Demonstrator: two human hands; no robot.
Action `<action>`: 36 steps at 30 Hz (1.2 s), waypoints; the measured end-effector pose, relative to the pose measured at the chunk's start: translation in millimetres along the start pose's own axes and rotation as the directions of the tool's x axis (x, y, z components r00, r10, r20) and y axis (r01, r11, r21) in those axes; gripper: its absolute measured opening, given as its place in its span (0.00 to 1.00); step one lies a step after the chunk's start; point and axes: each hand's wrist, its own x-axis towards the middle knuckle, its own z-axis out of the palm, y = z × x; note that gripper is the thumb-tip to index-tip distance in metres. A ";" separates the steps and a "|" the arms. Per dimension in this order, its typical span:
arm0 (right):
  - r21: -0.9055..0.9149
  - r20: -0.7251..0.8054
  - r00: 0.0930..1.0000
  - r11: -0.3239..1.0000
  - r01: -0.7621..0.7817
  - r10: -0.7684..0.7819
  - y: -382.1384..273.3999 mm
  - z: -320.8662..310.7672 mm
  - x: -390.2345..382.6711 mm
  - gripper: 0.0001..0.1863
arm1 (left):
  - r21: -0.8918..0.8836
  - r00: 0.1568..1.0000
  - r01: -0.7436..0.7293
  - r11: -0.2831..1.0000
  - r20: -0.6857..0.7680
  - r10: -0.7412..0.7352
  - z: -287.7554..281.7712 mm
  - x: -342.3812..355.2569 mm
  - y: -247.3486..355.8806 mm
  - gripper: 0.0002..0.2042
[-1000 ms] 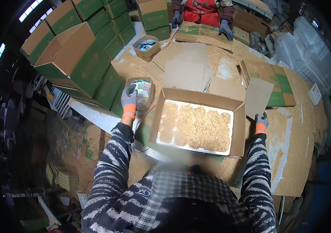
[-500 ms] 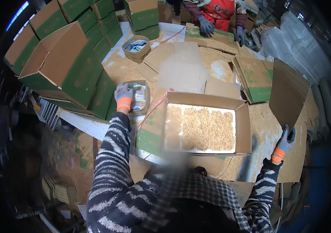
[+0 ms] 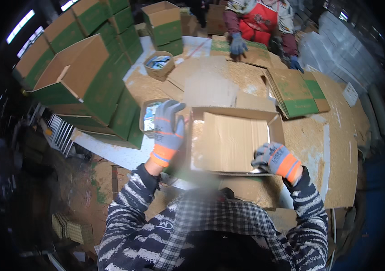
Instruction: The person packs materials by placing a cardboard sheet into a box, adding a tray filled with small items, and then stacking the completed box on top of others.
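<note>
A shallow open cardboard box (image 3: 197, 113) stands in front of me. A plain brown cardboard sheet (image 3: 235, 140) lies inside it, covering most of its inside. My right hand (image 3: 271, 158), in a grey and orange glove, is curled over the box's near right corner, gripping the sheet's edge; its fingertips are partly hidden. My left hand (image 3: 169, 128), gloved alike, is raised just left of the box with fingers apart and nothing visible in it. Beside it, partly hidden, is a small container (image 3: 144, 106) of blue and white packets (image 3: 150, 116).
Tall green and brown boxes (image 3: 106, 86) crowd the left. A second container of packets (image 3: 158, 62) sits farther back. Folded cartons (image 3: 294, 92) lie at the right. Across the table (image 3: 307, 144), strewn with shavings, stands a gloved co-worker (image 3: 258, 25) in a red apron.
My right hand has come from the right with cardboard, and a sheet now covers the loose shavings-like filling in the box. My left hand has left the packet container and moved right.
</note>
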 end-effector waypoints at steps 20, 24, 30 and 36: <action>0.549 -0.551 0.751 0.836 -0.002 0.363 53.3 99.3 -14.5 0.12 | 0.232 0.351 0.757 0.611 0.644 -0.679 22.3 -58.0 43.3 0.49; 0.919 -0.182 0.358 0.028 0.394 0.916 49.0 139.2 -20.3 0.17 | 0.062 0.279 0.898 0.435 0.686 -0.672 33.7 -86.7 18.2 0.55; 0.832 -0.071 0.486 -0.217 0.511 0.871 8.1 144.0 -20.6 0.19 | -0.371 0.397 0.909 0.190 0.629 -0.668 8.4 -114.2 -25.5 0.45; 0.759 -0.256 0.521 -0.165 0.630 0.814 -0.1 91.7 32.3 0.21 | -0.795 0.702 0.603 0.065 0.490 -0.517 -69.7 26.0 -9.4 0.42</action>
